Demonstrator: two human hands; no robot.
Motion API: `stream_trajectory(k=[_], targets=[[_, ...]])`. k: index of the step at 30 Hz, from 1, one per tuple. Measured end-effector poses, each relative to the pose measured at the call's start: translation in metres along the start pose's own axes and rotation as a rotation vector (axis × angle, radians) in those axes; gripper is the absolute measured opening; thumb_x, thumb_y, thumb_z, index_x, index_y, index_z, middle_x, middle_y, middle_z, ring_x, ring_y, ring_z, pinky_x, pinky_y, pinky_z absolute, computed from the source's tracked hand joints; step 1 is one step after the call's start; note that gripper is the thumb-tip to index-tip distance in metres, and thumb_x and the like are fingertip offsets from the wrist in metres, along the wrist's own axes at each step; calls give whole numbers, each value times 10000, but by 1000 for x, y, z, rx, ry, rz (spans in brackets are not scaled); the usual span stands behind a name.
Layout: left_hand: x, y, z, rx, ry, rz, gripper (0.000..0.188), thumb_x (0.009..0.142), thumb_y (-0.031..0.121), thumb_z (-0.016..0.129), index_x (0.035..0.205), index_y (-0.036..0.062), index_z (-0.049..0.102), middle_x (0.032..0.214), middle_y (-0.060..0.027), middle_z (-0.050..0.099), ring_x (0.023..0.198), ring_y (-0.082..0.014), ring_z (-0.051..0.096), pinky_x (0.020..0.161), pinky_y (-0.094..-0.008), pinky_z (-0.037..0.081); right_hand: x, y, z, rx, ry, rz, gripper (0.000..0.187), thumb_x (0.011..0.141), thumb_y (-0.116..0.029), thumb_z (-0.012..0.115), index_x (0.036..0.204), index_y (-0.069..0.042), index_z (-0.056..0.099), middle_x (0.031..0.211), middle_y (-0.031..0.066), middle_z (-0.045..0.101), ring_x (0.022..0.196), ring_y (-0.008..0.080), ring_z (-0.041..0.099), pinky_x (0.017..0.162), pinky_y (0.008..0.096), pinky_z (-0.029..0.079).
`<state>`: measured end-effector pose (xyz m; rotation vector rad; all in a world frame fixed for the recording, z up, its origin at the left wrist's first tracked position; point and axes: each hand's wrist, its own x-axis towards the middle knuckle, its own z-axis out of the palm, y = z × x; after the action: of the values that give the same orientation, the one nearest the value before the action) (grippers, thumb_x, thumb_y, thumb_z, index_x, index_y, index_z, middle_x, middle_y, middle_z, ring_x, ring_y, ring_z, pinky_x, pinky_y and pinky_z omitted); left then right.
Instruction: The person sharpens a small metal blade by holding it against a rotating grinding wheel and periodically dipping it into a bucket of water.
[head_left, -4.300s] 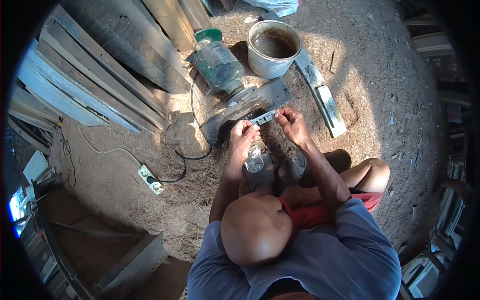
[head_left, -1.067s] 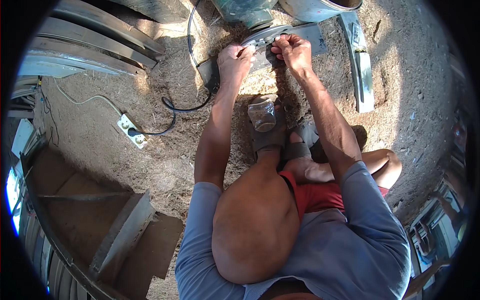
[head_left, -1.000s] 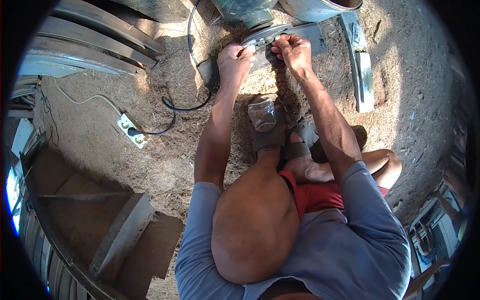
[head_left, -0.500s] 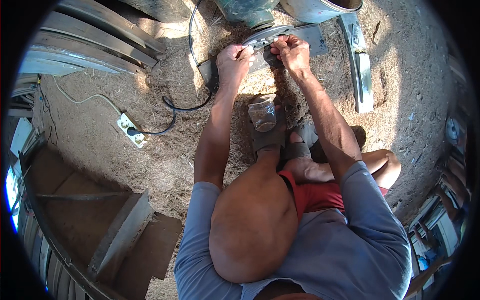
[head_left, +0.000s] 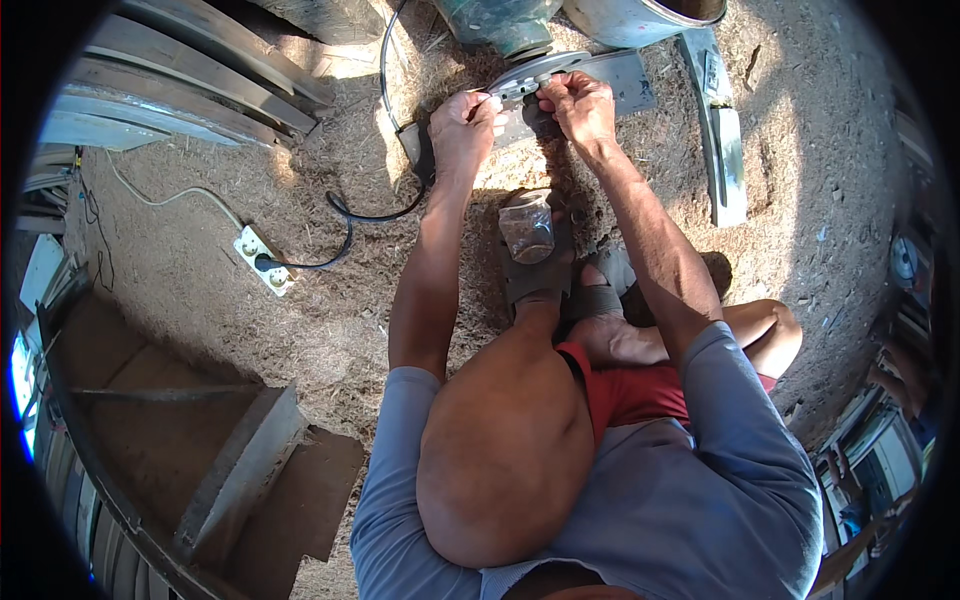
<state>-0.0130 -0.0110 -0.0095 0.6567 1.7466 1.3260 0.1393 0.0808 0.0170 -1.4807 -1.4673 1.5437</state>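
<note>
Over the ground ahead, my left hand [head_left: 462, 130] is closed, thumb against fingertips, at the left end of a small silver metal piece [head_left: 518, 91]. My right hand [head_left: 583, 112] pinches at its other end. Just behind the piece is the rim of a round grey disc [head_left: 540, 68], with a flat grey metal plate [head_left: 625, 80] to its right. A dark power tool body [head_left: 420, 150] with a black cord lies beside my left wrist, partly hidden. Nearer me, a clear jar [head_left: 527, 230] stands by my sandalled foot.
A white power strip [head_left: 263, 262] with the black cord [head_left: 340, 212] plugged in lies at left. Curved wooden planks [head_left: 190, 75] are at upper left, a rusty metal trough [head_left: 150, 370] at lower left. A grey metal bar [head_left: 727, 165] and a bucket [head_left: 620, 25] are at upper right.
Both hands have shifted very slightly to the left, still at the disc. Otherwise the scene looks the same.
</note>
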Motion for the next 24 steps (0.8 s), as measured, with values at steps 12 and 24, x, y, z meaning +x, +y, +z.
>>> stream_trajectory(k=[12, 24], targets=[[-4, 6, -3, -32, -8, 7, 135, 935, 14, 601, 1044, -65, 602, 924, -145, 689, 759, -185, 704, 641, -253, 584, 0, 0, 3, 19, -9, 15, 129, 922, -118, 634, 912, -3, 691, 799, 66, 737, 696, 98, 688, 657, 251, 542], [-4, 15, 6, 2, -4, -55, 137, 934, 45, 611, 1033, -47, 626, 901, -124, 695, 743, -152, 682, 623, -248, 553, 3, 6, -2, 43, 20, 20, 171, 933, -157, 635, 894, 3, 682, 795, 67, 733, 708, 100, 700, 643, 247, 550]])
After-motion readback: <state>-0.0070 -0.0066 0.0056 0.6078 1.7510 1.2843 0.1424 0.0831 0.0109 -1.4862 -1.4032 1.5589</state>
